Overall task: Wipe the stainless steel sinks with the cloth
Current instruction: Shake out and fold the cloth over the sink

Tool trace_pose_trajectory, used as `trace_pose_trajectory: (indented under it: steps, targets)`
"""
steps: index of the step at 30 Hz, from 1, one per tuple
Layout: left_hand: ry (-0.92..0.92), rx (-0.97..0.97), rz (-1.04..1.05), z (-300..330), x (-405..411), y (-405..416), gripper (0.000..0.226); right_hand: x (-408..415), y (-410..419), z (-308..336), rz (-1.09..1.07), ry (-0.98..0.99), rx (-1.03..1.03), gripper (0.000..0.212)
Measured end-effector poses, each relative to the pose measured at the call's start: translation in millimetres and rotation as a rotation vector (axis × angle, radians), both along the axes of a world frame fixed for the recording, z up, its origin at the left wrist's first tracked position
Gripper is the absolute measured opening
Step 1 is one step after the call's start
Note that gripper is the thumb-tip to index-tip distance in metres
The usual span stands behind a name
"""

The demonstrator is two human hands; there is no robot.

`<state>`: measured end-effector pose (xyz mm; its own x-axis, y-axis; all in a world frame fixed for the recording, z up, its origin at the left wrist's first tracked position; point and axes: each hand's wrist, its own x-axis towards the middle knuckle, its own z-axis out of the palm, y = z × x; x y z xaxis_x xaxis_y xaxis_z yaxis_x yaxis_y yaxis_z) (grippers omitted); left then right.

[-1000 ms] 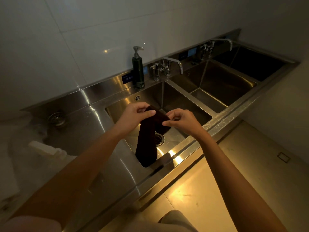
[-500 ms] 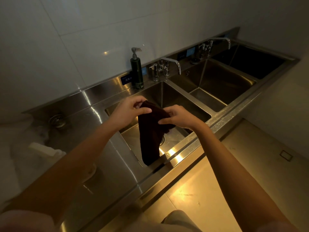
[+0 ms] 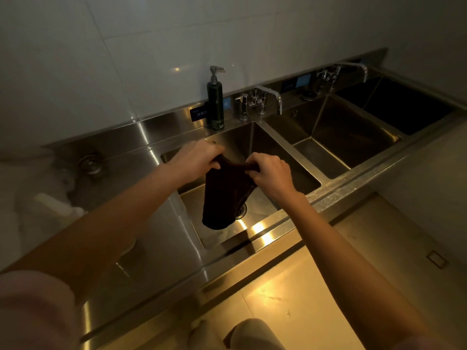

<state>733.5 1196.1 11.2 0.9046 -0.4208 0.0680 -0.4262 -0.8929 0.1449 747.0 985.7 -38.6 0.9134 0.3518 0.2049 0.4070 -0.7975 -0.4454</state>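
A dark brown cloth hangs over the left sink, held by its top edge. My left hand grips the cloth's left corner and my right hand grips its right corner, so the top edge is stretched between them. The cloth's lower end dangles above the drain, partly hiding it. To the right lie the middle sink and the far, dark right sink.
A dark soap dispenser stands on the back ledge beside the left faucet. A second faucet sits further right. A drain plug and a white object rest on the left counter. Tiled floor lies below.
Both hands have spread apart, pulling the cloth's top edge wider. The cloth now hangs flatter and broader than a second ago.
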Motion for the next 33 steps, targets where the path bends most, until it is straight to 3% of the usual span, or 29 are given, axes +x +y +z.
trace_pose_trajectory:
  steps: [4,10,21,26,33]
  targets:
    - [-0.143,0.162,0.013,-18.3,-8.0,-1.2,0.011,-7.2,10.1,-20.8,-0.066,-0.034,0.032,0.016]
    - [-0.240,0.279,0.006,-63.3,-44.3,14.6,0.027,-64.6,45.2,-66.2,-0.185,-0.078,0.156,0.019]
    - [-0.196,0.181,-0.131,-117.7,-94.2,99.3,0.020,-163.0,147.2,-95.7,-0.346,0.145,0.270,0.026]
    - [-0.137,0.287,-0.210,-113.2,-115.7,124.5,0.011,-184.4,180.0,-95.0,-0.445,0.122,0.266,0.028]
    - [-0.026,0.504,-0.293,-112.3,-124.3,137.7,0.028,-207.4,209.0,-94.8,-0.429,0.062,0.146,0.027]
